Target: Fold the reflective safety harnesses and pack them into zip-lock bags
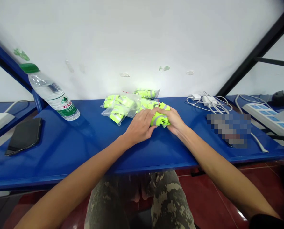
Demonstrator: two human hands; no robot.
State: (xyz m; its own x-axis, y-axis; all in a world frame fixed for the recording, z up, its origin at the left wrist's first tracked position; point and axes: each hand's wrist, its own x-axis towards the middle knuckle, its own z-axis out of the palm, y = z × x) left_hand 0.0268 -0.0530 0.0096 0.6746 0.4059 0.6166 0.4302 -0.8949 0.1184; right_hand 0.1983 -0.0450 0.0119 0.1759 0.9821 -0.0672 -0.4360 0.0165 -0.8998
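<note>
Both of my hands are closed around a rolled fluorescent yellow reflective band (160, 119) with grey stripes, held over the blue table. My left hand (141, 125) grips its left side, thumb at the lower edge. On the other side, my right hand (175, 121) wraps round it, with its fingers partly hidden behind the roll. Just beyond and to the left lie clear plastic bags (119, 108) with more rolled yellow bands inside. Another bagged yellow roll (145, 93) lies against the wall.
A water bottle (53, 95) with a green cap and a dark phone (24, 135) are on the left of the blue table (96, 149). At the right are white chargers with coiled cables (210, 101), a blurred-out item (232, 130) and a power strip (269, 116).
</note>
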